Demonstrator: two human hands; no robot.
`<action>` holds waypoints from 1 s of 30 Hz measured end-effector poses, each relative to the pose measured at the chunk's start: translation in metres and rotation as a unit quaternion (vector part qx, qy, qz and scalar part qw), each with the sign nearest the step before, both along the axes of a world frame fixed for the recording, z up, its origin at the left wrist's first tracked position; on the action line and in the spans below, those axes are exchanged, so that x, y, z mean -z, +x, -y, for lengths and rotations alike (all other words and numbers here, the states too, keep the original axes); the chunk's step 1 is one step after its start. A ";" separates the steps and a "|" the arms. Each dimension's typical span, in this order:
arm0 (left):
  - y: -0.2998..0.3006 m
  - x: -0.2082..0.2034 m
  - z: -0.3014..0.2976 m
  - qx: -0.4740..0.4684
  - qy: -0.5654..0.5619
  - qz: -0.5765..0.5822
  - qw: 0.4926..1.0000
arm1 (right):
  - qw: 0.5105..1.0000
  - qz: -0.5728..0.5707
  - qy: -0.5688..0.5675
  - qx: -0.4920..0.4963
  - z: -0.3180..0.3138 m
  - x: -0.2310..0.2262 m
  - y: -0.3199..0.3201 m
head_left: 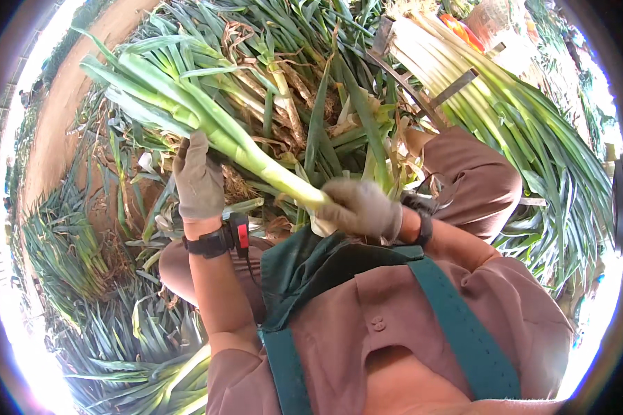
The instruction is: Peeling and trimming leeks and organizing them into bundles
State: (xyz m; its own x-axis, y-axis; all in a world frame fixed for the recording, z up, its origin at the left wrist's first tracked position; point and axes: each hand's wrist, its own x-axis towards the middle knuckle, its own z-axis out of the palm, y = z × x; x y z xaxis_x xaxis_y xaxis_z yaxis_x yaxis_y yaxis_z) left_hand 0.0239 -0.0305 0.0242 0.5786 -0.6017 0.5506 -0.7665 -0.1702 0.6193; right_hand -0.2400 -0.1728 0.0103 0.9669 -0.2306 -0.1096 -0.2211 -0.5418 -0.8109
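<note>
one broad heap of loose leeks point(304, 41) is spreading across the far side; its stalks are overlapping too much for me to count. at far right, one big bundle of leeks point(526, 111) is lying in one metal frame point(457, 86), roots pointing far and leaves trailing near. one smaller pile of leeks point(66, 249) is lying at left. one teal apron point(301, 277) is covering the person's front, and two bent legs are framing the middle.

one single leek point(256, 160) is slanting above the heap's near edge, its leaves pointing far left and its pale base sitting near the apron. two gloved hands are working on it: the left hand point(199, 181) is holding it just below the leaves, while the right hand point(365, 209) is curling over the pale base, blurring so much that i cannot tell how tightly. the step in hand is seemingly one of working over that base; the next move is probably calling for a steady left hold and a light right touch. two black wristbands are showing, one on the left wrist point(211, 243), one on the right point(424, 228).
</note>
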 end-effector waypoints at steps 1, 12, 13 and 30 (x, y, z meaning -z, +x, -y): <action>0.000 0.006 0.003 0.006 0.010 0.000 1.000 | 0.995 0.021 -0.094 0.036 0.007 -0.010 0.008; -0.012 0.020 0.008 0.001 -0.022 -0.216 0.976 | 0.999 0.053 0.005 -0.005 0.030 -0.009 0.124; -0.011 0.028 0.007 -0.008 -0.028 -0.250 0.968 | 0.999 0.047 0.010 -0.008 0.028 -0.007 0.115; -0.031 0.011 0.014 -0.054 -0.174 -0.547 0.817 | 0.991 -0.017 -0.075 0.106 0.072 -0.016 -0.028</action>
State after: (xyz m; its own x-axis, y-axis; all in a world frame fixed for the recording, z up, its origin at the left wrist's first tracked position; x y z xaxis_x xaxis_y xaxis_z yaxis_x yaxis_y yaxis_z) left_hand -0.0068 -0.0444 0.0130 0.8786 -0.4314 -0.2049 0.2862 0.1322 0.9490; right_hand -0.2675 -0.2445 0.0266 0.8910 -0.4449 -0.0905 -0.3692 -0.5942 -0.7146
